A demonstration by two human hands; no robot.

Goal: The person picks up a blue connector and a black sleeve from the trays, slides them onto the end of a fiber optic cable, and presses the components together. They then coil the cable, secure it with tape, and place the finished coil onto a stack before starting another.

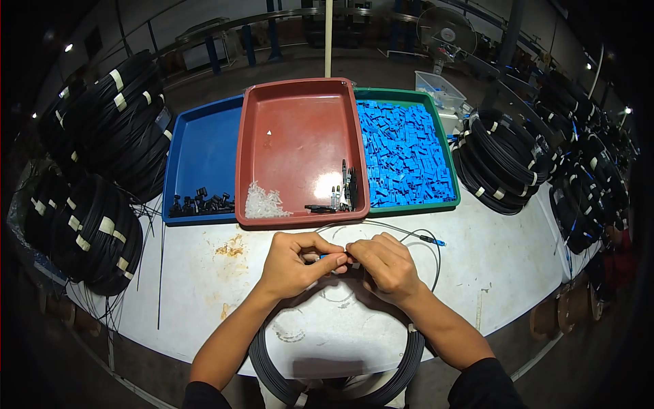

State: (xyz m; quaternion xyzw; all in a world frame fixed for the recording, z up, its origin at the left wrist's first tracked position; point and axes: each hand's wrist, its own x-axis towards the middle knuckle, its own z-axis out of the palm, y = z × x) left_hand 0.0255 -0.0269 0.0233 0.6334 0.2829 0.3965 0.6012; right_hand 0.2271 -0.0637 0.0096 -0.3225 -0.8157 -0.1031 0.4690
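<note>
Over the white table (204,273), my left hand (294,260) and my right hand (385,262) meet fingertip to fingertip, both pinching a small blue connector piece (325,257) on the end of a thin cable. That cable loops right to a second blue connector (432,240) lying on the table. A black cable coil (402,368) taped with white lies at the table's front edge, under my forearms.
Three trays stand behind my hands: a blue tray (204,150) with black parts, a red tray (300,129) with clear and black parts, a green tray (453,194) full of blue pieces. Stacked black cable coils (102,232) crowd the left and the right (504,163).
</note>
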